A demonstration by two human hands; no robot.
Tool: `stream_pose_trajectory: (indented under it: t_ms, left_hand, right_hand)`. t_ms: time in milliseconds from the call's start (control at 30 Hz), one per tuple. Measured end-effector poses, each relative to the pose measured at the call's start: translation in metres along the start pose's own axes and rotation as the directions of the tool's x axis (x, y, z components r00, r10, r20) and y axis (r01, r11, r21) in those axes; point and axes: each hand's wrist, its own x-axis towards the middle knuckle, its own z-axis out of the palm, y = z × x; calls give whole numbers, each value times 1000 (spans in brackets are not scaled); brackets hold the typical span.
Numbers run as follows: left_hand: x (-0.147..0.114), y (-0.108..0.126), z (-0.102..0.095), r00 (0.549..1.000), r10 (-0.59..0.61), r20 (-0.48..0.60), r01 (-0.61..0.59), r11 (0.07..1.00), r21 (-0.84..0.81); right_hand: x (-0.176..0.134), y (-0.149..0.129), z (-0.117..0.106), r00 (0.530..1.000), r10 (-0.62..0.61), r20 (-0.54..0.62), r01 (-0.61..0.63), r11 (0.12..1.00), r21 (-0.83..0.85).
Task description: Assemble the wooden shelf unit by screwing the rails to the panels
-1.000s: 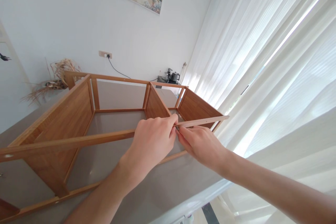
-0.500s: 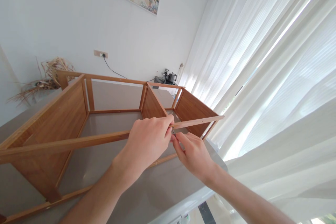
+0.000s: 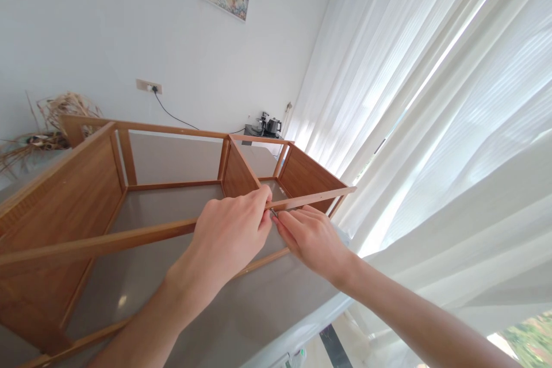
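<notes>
A wooden shelf frame (image 3: 99, 244) with slatless brown end panels and a middle panel (image 3: 239, 169) lies across the table. My left hand (image 3: 230, 227) is closed around its near top rail (image 3: 310, 199), where the middle panel meets it. Just to the right, my right hand (image 3: 313, 241) pinches a thin metal rod that looks like a hex key (image 3: 274, 214). The rod's tip is against the rail's near side, beside my left fingertips. My fingers hide most of the rod and the joint itself.
Under the frame is a grey table (image 3: 241, 316). Dried stalks (image 3: 69, 109) stand at the far left. A black kettle (image 3: 273, 125) sits on a small stand at the back. White curtains (image 3: 414, 126) hang along the right, and a wall socket (image 3: 149, 87) has a cord plugged in.
The whole view has shifted, so the frame and hands appear farther left. My right hand has turned slightly around the metal rod, its fingers now closer to the rail. My left hand keeps its grip.
</notes>
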Motion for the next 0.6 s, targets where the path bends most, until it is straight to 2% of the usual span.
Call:
stream_pose_trajectory:
  t_ms: [133, 267, 400, 600]
  left_hand:
    - [-1, -2, 3, 1000, 9, -1, -9, 1000, 20]
    - [-1, -1, 1, 1000, -3, 21, 3, 1000, 24]
    - [-1, 0, -2, 999, -2, 35, 2, 1000, 5]
    - [-2, 1, -4, 1000, -2, 30, 2, 1000, -18]
  right_hand:
    - [1, 0, -2, 998, -60, -2, 60, 994, -89]
    - [3, 2, -9, 992, -112, 58, 123, 968, -220]
    - [6, 6, -13, 965, -241, 107, 263, 898, -352]
    - [10, 7, -19, 931, -330, 157, 365, 810, -458]
